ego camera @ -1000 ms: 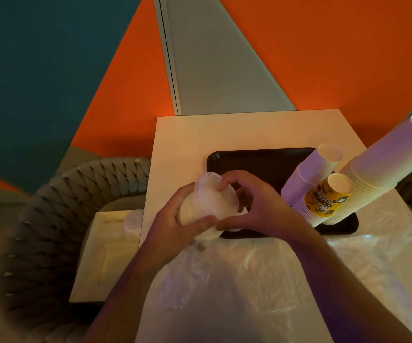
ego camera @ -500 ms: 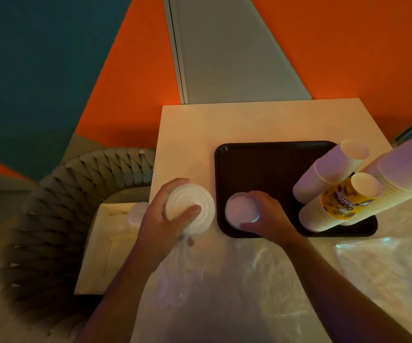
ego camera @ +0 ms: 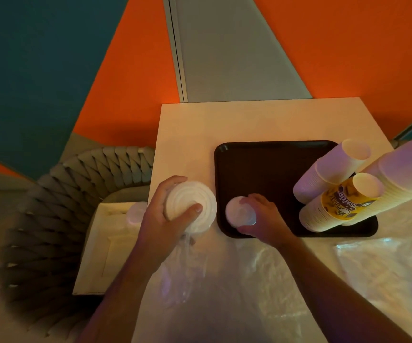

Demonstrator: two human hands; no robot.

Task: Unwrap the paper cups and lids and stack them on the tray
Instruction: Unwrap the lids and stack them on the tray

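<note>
- the tray (ego camera: 269, 154) sits on the table (ego camera: 200, 125), toward its right side.
- stacks of paper cups (ego camera: 336, 201) stand on the tray's right part.
- a small lid stack (ego camera: 240, 214) sits at the tray's near left corner, under the right hand (ego camera: 265, 222).
- left of the tray, the left hand (ego camera: 161, 220) grips a larger lid stack (ego camera: 191, 206) above the table.
- plastic wrap (ego camera: 237, 280) lies on the table's near part.
- a chair (ego camera: 51, 219) stands left of the table, a box (ego camera: 106, 243) on its seat.

The tray (ego camera: 269, 164) is black, on a cream surface (ego camera: 224, 122). One lid (ego camera: 191, 206) is white with raised concentric rings; a smaller lid (ego camera: 239, 214) is plain white. Two cup stacks (ego camera: 323, 174) are white; a third (ego camera: 343, 206) is cream with a yellow band and dark lettering. The wrap (ego camera: 237, 280) is clear. The wall (ego camera: 348, 45) is orange with teal and grey panels. The woven chair (ego camera: 51, 219) is grey.
</note>
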